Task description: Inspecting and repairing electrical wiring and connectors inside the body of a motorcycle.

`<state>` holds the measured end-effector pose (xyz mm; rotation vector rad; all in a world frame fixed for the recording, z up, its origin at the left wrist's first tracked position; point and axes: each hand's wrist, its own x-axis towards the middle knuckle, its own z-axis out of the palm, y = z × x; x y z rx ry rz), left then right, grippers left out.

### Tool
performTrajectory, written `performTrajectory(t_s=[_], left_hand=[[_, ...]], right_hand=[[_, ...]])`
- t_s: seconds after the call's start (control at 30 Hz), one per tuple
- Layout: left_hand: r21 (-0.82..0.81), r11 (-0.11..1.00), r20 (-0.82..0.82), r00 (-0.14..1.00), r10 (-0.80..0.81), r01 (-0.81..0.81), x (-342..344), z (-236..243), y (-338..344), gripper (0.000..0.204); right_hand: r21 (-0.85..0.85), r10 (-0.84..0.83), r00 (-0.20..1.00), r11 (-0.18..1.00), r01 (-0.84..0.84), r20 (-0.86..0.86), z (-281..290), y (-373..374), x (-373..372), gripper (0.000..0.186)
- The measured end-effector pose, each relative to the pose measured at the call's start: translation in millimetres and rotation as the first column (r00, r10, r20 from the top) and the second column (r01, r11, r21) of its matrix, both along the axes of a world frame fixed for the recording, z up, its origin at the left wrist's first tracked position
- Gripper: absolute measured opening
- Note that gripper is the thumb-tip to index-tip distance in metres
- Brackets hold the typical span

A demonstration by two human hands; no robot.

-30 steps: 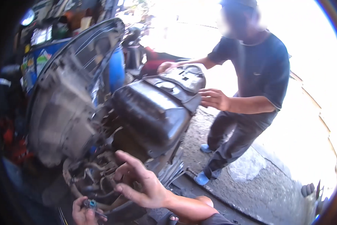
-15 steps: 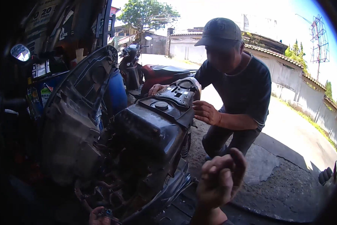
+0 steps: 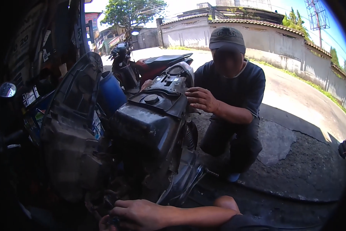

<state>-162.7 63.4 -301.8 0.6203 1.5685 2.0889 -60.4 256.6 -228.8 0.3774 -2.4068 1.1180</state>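
A partly stripped scooter (image 3: 142, 129) stands before me, its black body with a round cap (image 3: 151, 99) bared. At the lower edge my left hand (image 3: 105, 223) shows only a few fingers, closed about a small dark piece (image 3: 114, 220) too dim to name. My right hand (image 3: 140, 214) reaches across from the right, its fingers curled down at that same piece; what they grip is hidden. Both hands are low, beside the scooter's shadowed front end. A large dark panel (image 3: 71, 142) rises to the left of the body.
Across the scooter a person in a cap (image 3: 234, 92) crouches, one hand (image 3: 202, 99) at its rear metal bracket (image 3: 167, 82). Behind the panel stands a blue barrel (image 3: 110, 92). A red and black motorcycle (image 3: 153, 65) is parked farther back. Rough paving (image 3: 296, 173) lies to the right.
My right hand has come down and left from its raised place to join my left hand. The person opposite has sunk lower into a crouch. My view has shifted rightward.
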Motion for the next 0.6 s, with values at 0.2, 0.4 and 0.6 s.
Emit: performTrajectory(t_s=[0.2, 0.4, 0.6], left_hand=[[-0.048, 0.998, -0.138, 0.989, -0.053, 0.047, -5.0, -13.0, -4.8, 0.049], [-0.074, 0.991, -0.199, 0.973, -0.12, 0.107, -8.8, -16.9, -7.4, 0.054], [-0.069, 0.997, -0.163, 0.985, -0.049, 0.039, -7.4, -24.3, -12.0, 0.054]], right_hand=[[-0.027, 0.02, 1.0, 0.999, -0.019, 0.024, 0.8, -1.7, -0.4, 0.032], [0.055, -0.043, 0.999, 0.998, 0.044, -0.018, 5.3, -4.8, 1.9, 0.033], [0.052, 0.003, 0.997, 0.999, -0.007, 0.071, 3.3, -6.2, 2.2, 0.034]])
